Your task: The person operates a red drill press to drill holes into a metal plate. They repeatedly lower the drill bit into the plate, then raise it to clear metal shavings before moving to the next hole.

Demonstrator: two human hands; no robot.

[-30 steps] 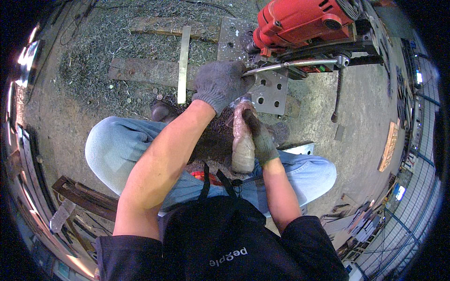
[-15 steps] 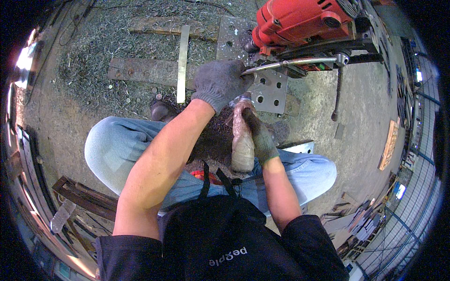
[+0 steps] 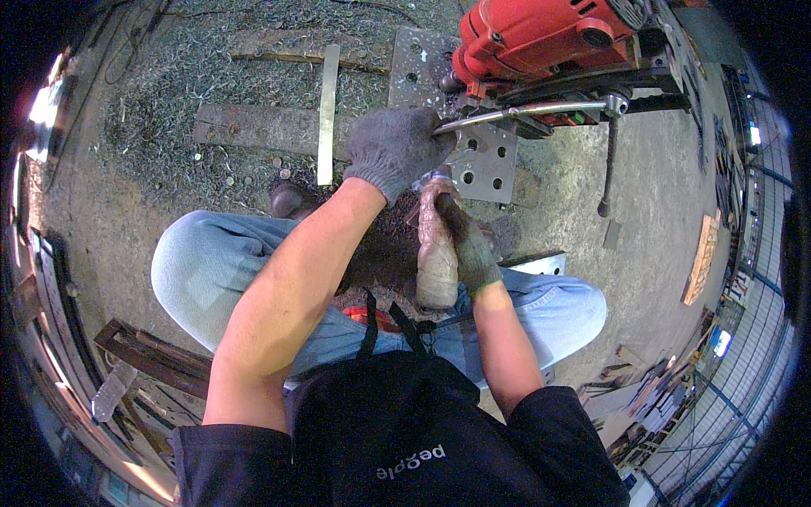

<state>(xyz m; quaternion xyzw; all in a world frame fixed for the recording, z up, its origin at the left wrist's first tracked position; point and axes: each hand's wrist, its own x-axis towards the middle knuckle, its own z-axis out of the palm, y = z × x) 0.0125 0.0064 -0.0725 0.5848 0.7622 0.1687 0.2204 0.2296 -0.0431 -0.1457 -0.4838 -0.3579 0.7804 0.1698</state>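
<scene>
My left hand (image 3: 395, 150), in a grey knit glove, is closed around the end of a metal lever (image 3: 532, 111) on a red drill machine (image 3: 536, 42). Below it, my right hand (image 3: 471, 249), gloved too, grips a cloudy, crumpled plastic bottle (image 3: 436, 266) from its right side. The bottle's neck points away from me, toward the near edge of a steel plate (image 3: 485, 176) with several round holes. My left hand partly covers the plate and hides the lever's tip. What is inside the bottle is hard to make out.
Metal shavings (image 3: 160, 118) cover the floor at the far left around wooden planks (image 3: 253, 127) and a flat metal strip (image 3: 328, 118). Another lever (image 3: 606, 169) hangs from the drill's hub. My bent knees flank the bottle. A wooden piece (image 3: 700, 260) lies far right.
</scene>
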